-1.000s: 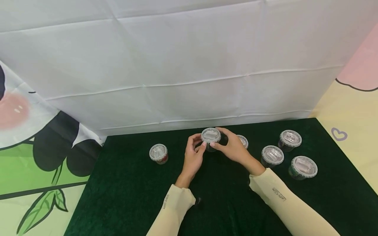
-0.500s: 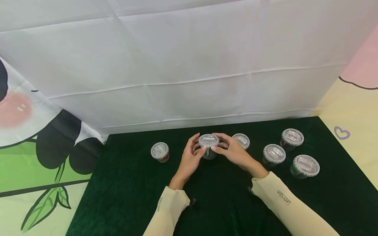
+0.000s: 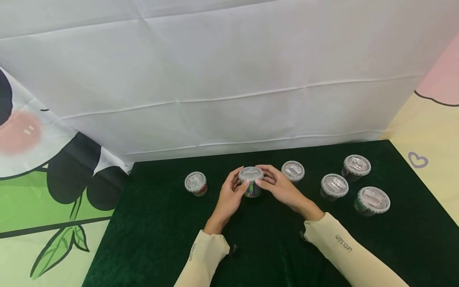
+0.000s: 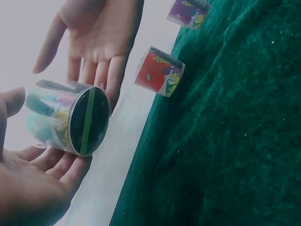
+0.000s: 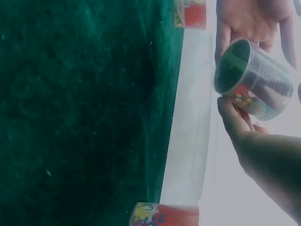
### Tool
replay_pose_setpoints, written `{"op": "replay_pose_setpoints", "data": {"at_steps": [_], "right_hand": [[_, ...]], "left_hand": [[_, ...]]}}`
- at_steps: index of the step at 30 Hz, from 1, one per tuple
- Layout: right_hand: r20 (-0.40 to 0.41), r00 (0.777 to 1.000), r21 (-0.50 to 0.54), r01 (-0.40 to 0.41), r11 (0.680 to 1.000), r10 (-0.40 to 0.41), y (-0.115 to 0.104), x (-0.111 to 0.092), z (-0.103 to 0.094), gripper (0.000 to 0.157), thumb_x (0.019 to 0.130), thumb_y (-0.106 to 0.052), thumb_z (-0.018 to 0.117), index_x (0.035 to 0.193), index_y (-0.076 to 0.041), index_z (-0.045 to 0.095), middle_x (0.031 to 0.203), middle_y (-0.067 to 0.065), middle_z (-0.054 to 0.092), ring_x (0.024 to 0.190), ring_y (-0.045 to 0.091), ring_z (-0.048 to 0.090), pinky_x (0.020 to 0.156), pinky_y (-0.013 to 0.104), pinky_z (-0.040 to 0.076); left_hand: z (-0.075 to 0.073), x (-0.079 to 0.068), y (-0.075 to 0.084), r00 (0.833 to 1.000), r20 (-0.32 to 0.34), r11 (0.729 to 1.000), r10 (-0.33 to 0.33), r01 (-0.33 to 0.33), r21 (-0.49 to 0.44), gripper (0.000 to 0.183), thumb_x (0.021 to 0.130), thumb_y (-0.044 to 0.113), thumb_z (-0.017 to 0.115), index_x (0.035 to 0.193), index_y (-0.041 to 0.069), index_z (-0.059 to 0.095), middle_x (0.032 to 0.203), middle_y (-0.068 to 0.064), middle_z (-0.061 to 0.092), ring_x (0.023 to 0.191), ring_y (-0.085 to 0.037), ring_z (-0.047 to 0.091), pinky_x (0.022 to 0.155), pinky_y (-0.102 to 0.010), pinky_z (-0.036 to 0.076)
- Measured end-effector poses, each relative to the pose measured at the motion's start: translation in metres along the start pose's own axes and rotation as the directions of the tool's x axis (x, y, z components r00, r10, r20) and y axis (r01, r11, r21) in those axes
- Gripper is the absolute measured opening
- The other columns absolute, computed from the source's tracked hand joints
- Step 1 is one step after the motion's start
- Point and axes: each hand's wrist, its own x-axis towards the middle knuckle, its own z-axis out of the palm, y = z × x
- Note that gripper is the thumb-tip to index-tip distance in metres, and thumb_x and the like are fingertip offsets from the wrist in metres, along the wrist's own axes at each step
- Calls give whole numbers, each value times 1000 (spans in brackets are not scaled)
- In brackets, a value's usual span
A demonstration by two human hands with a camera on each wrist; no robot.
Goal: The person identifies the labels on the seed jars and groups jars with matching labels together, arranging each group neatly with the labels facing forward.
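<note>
In the head view my left hand (image 3: 228,199) and right hand (image 3: 282,190) hold a small clear plastic tub (image 3: 252,189) between them, with thumbs on its near side and fingers around its sides. The tub has a clear round lid (image 3: 251,173) and a colourful printed wrap. Its dark base with a green strip shows in the left wrist view, where the tub (image 4: 51,115) is off the cloth. From the right wrist the same tub (image 5: 268,89) appears with red and white print near its base.
A lidded tub (image 3: 195,183) with red print stands to the left. Another tub (image 3: 293,171) stands just beyond my right hand. Further right are three more tubs, one being a green-printed tub (image 3: 371,201). Dark green cloth (image 3: 161,239) covers the table, with a white sheet (image 3: 215,71) behind.
Both hands have brought the tub nearer to me and slightly left, away from the back edge. More of its printed side shows, and the tub behind my right hand is more exposed.
</note>
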Motion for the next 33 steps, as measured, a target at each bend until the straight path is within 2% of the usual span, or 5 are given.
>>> {"op": "replay_pose_setpoints", "data": {"at_steps": [8,19,24,28,33], "right_hand": [[-92,994,-66,52,996,-58,4,-4,11,53,111,-15,57,158,0,38,156,25,48,144,43,48,118,60,40],[-161,987,-16,-8,1000,5,8,-2,21,48,112,-18,54,154,1,42,151,24,54,141,39,53,118,56,43],[-141,989,29,-38,999,41,7,-2,21,48,114,-20,51,156,0,41,151,25,53,142,40,52,118,57,42],[-104,993,76,-47,996,55,7,-2,17,49,115,-21,47,158,1,38,154,26,51,143,40,50,117,55,44],[-42,997,155,-60,986,68,7,-5,12,51,116,-23,40,161,2,32,160,27,42,148,43,42,121,57,39]], "left_hand": [[5,-4,-2,995,-103,1000,15,-15,3,55,109,19,61,156,2,38,155,-19,51,137,-34,52,117,-55,42],[16,-10,0,979,-202,997,-36,49,60,59,105,26,69,151,2,42,147,-17,53,131,-32,54,113,-54,45],[16,-12,1,977,-205,996,-61,73,49,59,105,28,69,150,4,42,147,-17,52,132,-32,53,113,-54,45],[11,-14,3,981,-174,996,-82,85,12,48,109,26,61,149,6,43,147,-16,52,130,-31,54,109,-51,47],[4,-14,5,984,-130,992,-123,121,-24,40,112,26,55,147,9,46,145,-16,53,128,-32,54,106,-53,47]]}}
